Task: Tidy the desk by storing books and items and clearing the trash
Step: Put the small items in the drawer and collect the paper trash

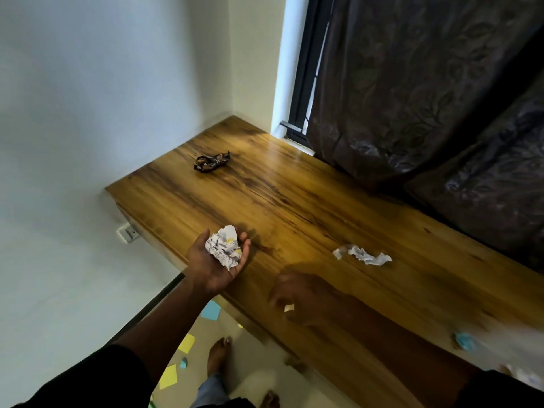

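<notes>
Left hand cupped palm-up, cradling crumpled paper as a collecting tray; right hand blurred lower centre, pinching a small scrap, likely adding it.

We only get one head cam, looking steeply down from close above the table, tilted toward its window-side corner.

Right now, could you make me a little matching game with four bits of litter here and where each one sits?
Things:
1. crumpled white paper ball
2. dark wrapper
3. twisted white paper
4. blue sticky note

Places:
A. on the floor
B. far end of the desk, near the corner
C. in the open left hand
D. on the desk, mid-way along

Pairs: 1-C, 2-B, 3-D, 4-A
</notes>
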Available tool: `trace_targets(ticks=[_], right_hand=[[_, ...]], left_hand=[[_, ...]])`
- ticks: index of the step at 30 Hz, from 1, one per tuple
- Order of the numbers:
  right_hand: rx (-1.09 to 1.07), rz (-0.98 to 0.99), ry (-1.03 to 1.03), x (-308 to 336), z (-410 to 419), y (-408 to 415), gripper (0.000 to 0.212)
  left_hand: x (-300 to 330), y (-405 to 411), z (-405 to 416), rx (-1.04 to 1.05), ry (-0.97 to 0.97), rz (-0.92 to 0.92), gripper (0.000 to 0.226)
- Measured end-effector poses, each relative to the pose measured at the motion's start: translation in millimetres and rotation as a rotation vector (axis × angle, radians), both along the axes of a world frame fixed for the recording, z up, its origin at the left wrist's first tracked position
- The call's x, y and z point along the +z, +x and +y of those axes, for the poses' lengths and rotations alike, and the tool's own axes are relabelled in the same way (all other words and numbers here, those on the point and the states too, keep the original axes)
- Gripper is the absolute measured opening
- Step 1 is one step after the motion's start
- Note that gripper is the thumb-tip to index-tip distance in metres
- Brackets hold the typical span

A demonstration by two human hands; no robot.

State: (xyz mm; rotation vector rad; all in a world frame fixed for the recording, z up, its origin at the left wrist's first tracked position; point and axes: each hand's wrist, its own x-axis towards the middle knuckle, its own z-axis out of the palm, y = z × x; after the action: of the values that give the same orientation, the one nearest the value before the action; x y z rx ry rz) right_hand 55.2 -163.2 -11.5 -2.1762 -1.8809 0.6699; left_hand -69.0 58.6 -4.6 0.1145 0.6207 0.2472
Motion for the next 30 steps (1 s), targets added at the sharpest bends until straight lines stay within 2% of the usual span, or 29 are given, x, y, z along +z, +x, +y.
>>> trace_targets(ticks=[2, 6, 9, 12, 17, 21, 24, 26, 30], right_hand=[[-0.023, 0.002, 0.029, -11, -9, 0, 0.03], [-0.084, 0.056, 0.248, -28, -16, -1, 0.015], [-0.196, 0.082, 0.208, -20, -13, -1, 0.013], [-0.335, 0.026, 0.141, -7, -7, 4, 0.013], [-0.664, 0.258, 0.39, 35, 27, 4, 0.012], [-0.646, 0.282, 0.463, 63, 62, 1, 0.013], [-0.627, 0.215, 0.471, 73, 80, -6, 0.019], [-0.632, 0.178, 0.496, 75, 88, -9, 0.023], [-0.713, 0.178, 0.558, 70, 93, -8, 0.021]], left_hand=[[2, 1, -7, -0.023, 0.016, 0.009, 0.065], [6, 1, -15, -0.056, 0.03, 0.021, 0.065], [7, 1, -18, -0.078, 0.035, 0.024, 0.064], [9, 2, -20, -0.104, 0.031, 0.034, 0.062], [16, 9, -23, -0.165, 0.023, 0.059, 0.063], [28, 19, -23, -0.198, 0.044, 0.068, 0.055], [32, 26, -18, -0.25, 0.109, 0.093, 0.063], [33, 29, -13, -0.253, 0.098, 0.109, 0.06], [29, 30, -1, -0.271, 0.093, 0.103, 0.061]])
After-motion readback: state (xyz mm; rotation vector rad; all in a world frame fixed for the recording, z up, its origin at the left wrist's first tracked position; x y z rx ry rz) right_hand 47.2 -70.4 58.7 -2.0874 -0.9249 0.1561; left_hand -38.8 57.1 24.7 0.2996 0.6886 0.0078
